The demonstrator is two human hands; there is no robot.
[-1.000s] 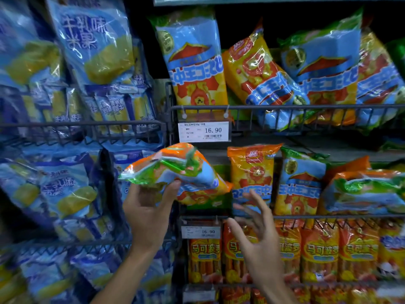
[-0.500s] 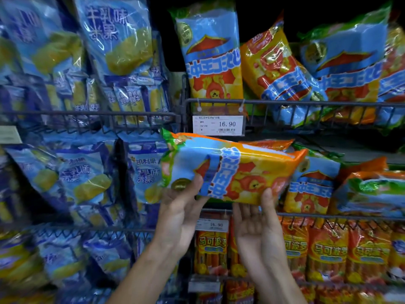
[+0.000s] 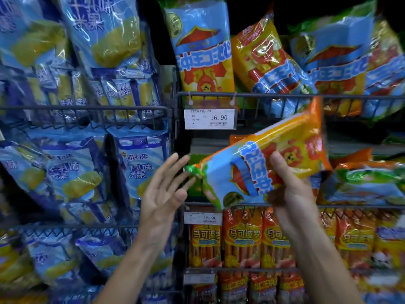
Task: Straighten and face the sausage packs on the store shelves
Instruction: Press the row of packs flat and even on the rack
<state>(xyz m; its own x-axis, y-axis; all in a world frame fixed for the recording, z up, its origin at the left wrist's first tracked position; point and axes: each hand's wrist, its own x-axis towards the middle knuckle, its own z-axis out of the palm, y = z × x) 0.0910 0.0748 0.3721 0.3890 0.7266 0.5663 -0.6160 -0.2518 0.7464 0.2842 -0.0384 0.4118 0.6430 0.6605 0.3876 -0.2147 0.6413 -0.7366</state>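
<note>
Across the middle of the frame runs a wire shelf rail, with a price tag reading 16.90 clipped under it at centre. Behind that rail, in the upper right, stand blue and orange sausage packs, several leaning to the right and crowding each other. Below the rail, a dark open gap shows at centre, just under the tag, between the blue snack bags on the left and tilted packs on the right edge. A second rail crosses lower down, with upright orange packs ranked tightly beneath it and a second 16.90 tag at its left end.

Right of centre, the right hand grips the held pack, thumb on its printed face and fingers wrapped behind. This pack lies slanted in front of the middle shelf, its orange end raised toward the upper rail and its green end low, at centre frame. The left hand is spread wide, palm toward the pack, fingers splayed and holding nothing; its fingertips are just beside the pack's green end, and I cannot tell whether they touch it.
</note>
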